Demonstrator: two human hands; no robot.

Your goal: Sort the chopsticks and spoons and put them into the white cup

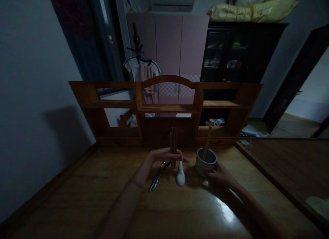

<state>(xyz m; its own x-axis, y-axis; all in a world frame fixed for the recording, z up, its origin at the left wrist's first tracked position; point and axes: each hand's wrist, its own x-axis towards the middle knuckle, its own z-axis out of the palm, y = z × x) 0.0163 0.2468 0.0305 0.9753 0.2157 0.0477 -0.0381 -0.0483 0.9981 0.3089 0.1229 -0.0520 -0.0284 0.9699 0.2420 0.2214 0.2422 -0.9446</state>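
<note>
My left hand (167, 154) is closed around a bundle of chopsticks (174, 139), held upright just above or on the wooden table. To the right, my right hand (214, 170) grips a light-coloured cup (200, 166) by its side. More chopsticks (207, 143) stand in that cup, leaning toward its right. Below my left hand a white soup spoon (181, 177) lies on the table, its handle end near my fingers. Metal spoons (158, 177) lie just left of the bundle, their bowls partly hidden by my left hand.
A wooden shelf unit (167, 109) stands along the table's far edge (118, 153). The wall (38, 129) borders the left side, and a raised wooden rim (272, 177) runs along the right. Light glares off the tabletop near my right forearm.
</note>
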